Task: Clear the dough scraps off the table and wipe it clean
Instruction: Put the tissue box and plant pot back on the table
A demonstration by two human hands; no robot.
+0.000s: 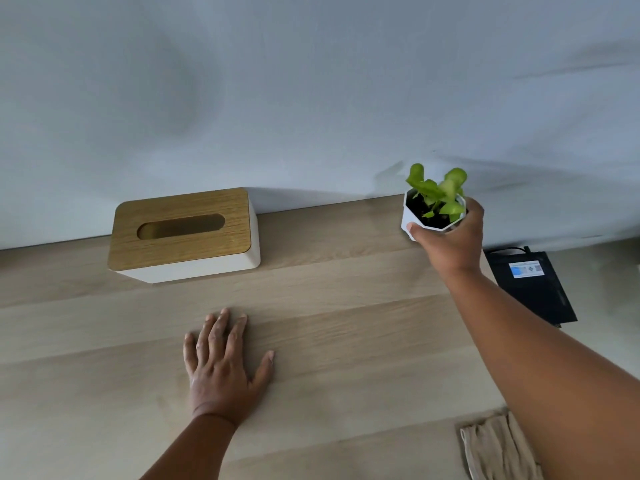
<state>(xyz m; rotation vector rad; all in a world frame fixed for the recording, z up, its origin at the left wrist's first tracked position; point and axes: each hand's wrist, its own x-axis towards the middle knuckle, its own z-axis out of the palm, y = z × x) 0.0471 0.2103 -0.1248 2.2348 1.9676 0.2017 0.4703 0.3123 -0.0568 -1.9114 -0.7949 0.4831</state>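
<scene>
My right hand [450, 237] grips a small white faceted pot with a green plant [433, 206] at the table's far right, near the wall. My left hand [221, 362] lies flat on the light wooden table [346, 323], fingers spread, holding nothing. A beige cloth [491, 448] lies crumpled at the near right edge, partly hidden by my right forearm. No dough scraps show on the visible tabletop.
A white tissue box with a wooden lid [183, 235] stands at the back left against the pale wall. A black device with a label [533, 285] sits beyond the table's right edge, on a lower surface.
</scene>
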